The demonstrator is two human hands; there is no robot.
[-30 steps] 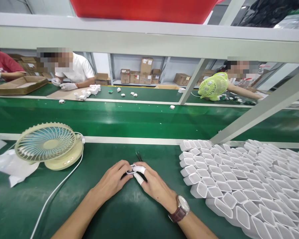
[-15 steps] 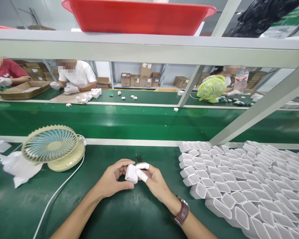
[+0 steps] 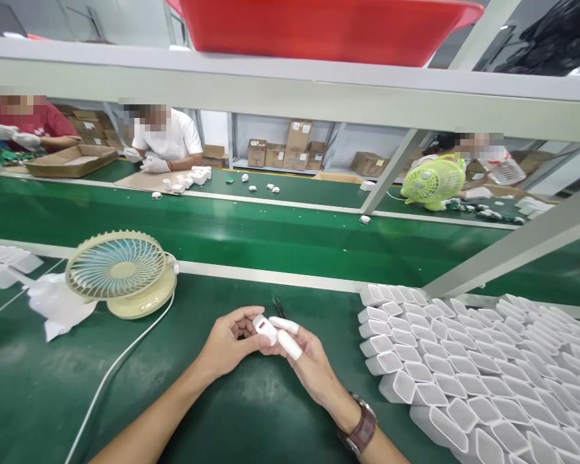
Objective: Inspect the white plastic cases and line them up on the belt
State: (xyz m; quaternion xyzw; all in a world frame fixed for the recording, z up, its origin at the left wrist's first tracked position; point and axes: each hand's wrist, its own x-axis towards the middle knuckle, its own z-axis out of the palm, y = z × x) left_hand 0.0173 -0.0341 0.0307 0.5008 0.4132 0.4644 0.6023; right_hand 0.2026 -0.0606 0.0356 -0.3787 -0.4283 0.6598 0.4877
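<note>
A small white USB charger (image 3: 265, 329), with a red slot showing on its upper face, is held up over the green bench. My left hand (image 3: 229, 341) grips it from the left, thumb in front and fingers curled behind. White finger cots cover the thumb and forefinger of my right hand (image 3: 312, 357), which pinch the charger's right side. Just behind these fingers lie dark tweezers (image 3: 279, 308), their lower part hidden by the hand.
Rows of white open-ended casings (image 3: 464, 361) cover the right side. A fan (image 3: 123, 270) with a white cable stands left, beside a white plastic bag (image 3: 60, 303). Beyond is a green conveyor (image 3: 270, 241); several co-workers sit across it. A red tub (image 3: 328, 32) rests on the shelf overhead.
The charger has been turned in my hands, so the face with the red slot now points up toward me. The whole view has shifted and tilted slightly.
</note>
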